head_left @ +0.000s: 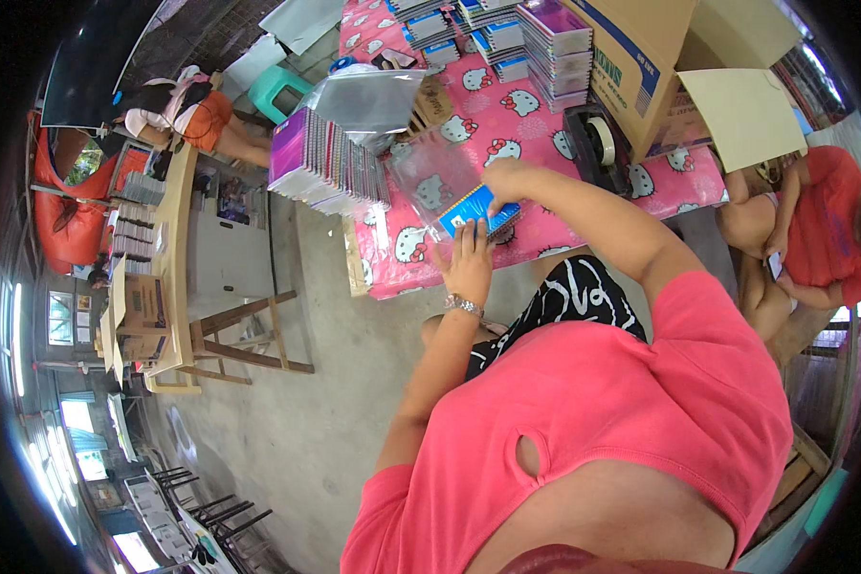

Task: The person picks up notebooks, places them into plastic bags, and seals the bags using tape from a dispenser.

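A blue-covered spiral notebook [473, 212] lies on the pink, cartoon-cat tablecloth [536, 251] in front of me. Around or under it spreads a clear plastic sleeve [421, 176]; I cannot tell how much of the notebook is inside. My left hand [468, 260], with a watch on its wrist, lays its outstretched fingers on the notebook's near left edge. Curled over the far right edge, my right hand [509, 184] grips the notebook, its thumb on the cover. Left of the sleeve stands a stack of purple spiral notebooks [327, 165], with clear plastic sleeves [368, 101] beyond it.
More notebook stacks [557, 50] stand at the back beside a large cardboard box [641, 77]. A black tape dispenser [595, 151] sits right of my right hand. A person in red [832, 225] sits at right; another [196, 107] bends near a wooden table [174, 258].
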`<action>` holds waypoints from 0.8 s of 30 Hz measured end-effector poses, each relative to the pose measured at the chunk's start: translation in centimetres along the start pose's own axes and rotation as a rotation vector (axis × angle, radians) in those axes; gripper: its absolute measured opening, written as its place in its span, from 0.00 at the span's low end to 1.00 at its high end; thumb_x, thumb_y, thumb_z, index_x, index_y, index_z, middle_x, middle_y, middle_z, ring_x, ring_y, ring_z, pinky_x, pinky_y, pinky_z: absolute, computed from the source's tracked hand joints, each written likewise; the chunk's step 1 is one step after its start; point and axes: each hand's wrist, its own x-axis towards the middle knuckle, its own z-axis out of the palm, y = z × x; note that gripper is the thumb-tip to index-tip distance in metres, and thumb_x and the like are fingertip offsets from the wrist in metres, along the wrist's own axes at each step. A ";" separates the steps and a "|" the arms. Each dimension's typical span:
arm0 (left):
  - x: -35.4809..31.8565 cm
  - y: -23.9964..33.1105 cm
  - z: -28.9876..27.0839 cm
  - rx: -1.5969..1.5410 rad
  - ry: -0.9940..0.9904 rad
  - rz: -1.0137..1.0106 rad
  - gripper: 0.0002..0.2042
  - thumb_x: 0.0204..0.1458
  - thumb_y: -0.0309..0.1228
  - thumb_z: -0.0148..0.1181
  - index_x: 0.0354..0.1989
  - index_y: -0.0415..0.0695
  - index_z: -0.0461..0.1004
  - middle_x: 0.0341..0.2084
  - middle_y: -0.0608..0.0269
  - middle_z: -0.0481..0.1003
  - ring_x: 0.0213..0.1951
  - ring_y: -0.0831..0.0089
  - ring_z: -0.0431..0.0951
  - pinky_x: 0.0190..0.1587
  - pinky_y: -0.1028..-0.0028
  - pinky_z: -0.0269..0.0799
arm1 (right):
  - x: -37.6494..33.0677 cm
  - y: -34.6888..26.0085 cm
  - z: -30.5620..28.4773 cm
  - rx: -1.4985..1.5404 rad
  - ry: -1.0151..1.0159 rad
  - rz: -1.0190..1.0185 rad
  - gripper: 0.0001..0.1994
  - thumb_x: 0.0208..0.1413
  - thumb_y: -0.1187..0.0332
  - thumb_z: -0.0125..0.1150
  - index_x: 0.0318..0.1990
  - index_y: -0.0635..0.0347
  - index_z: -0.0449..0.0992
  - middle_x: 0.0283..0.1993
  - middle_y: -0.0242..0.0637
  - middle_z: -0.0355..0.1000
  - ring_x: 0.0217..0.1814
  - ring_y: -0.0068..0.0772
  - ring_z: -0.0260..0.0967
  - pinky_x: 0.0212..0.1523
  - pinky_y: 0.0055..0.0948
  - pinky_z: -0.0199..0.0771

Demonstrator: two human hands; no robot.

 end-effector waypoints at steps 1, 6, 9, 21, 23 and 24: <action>-0.5 0.3 -0.5 0.006 -0.040 -0.059 0.25 0.50 0.45 0.57 0.58 0.60 0.64 0.52 0.66 0.69 0.55 0.72 0.68 0.57 0.44 0.46 | -0.5 0.7 -0.3 0.024 0.007 0.065 0.22 0.30 0.51 0.73 0.23 0.63 0.79 0.29 0.47 0.76 0.31 0.45 0.75 0.34 0.41 0.74; -1.5 0.3 -1.9 0.015 -0.109 -0.217 0.26 0.50 0.47 0.57 0.58 0.58 0.65 0.57 0.67 0.66 0.60 0.69 0.64 0.57 0.39 0.42 | -1.4 3.4 0.2 0.163 0.131 -0.002 0.20 0.35 0.54 0.73 0.32 0.57 0.75 0.30 0.41 0.74 0.37 0.45 0.73 0.37 0.39 0.71; 0.1 1.3 -1.7 -0.009 -0.117 -0.252 0.29 0.48 0.48 0.59 0.60 0.56 0.63 0.61 0.67 0.61 0.64 0.67 0.56 0.59 0.38 0.39 | 0.3 3.4 1.7 0.212 0.539 -0.109 0.23 0.43 0.47 0.65 0.40 0.54 0.77 0.38 0.44 0.76 0.44 0.44 0.73 0.41 0.40 0.72; 1.4 -4.1 -3.8 -0.636 -0.032 -0.090 0.27 0.45 0.31 0.64 0.56 0.43 0.64 0.58 0.55 0.63 0.61 0.57 0.61 0.61 0.58 0.55 | -8.4 2.1 -1.1 1.170 0.142 -0.001 0.36 0.59 0.36 0.29 0.60 0.55 0.64 0.54 0.42 0.70 0.56 0.40 0.65 0.60 0.42 0.55; 0.8 -5.3 -2.0 -1.038 -0.280 -0.432 0.26 0.49 0.18 0.55 0.59 0.35 0.60 0.58 0.48 0.63 0.58 0.60 0.66 0.59 0.69 0.60 | -8.7 1.0 1.4 1.397 0.175 -0.064 0.36 0.60 0.37 0.29 0.62 0.57 0.61 0.57 0.41 0.68 0.59 0.37 0.62 0.61 0.40 0.53; 0.6 -4.8 -1.5 -1.040 -0.281 -0.428 0.26 0.49 0.18 0.55 0.59 0.35 0.60 0.58 0.48 0.63 0.58 0.60 0.66 0.59 0.69 0.60 | -8.9 0.4 2.8 1.624 0.234 -0.121 0.36 0.61 0.38 0.29 0.64 0.59 0.58 0.59 0.40 0.65 0.61 0.35 0.59 0.63 0.39 0.51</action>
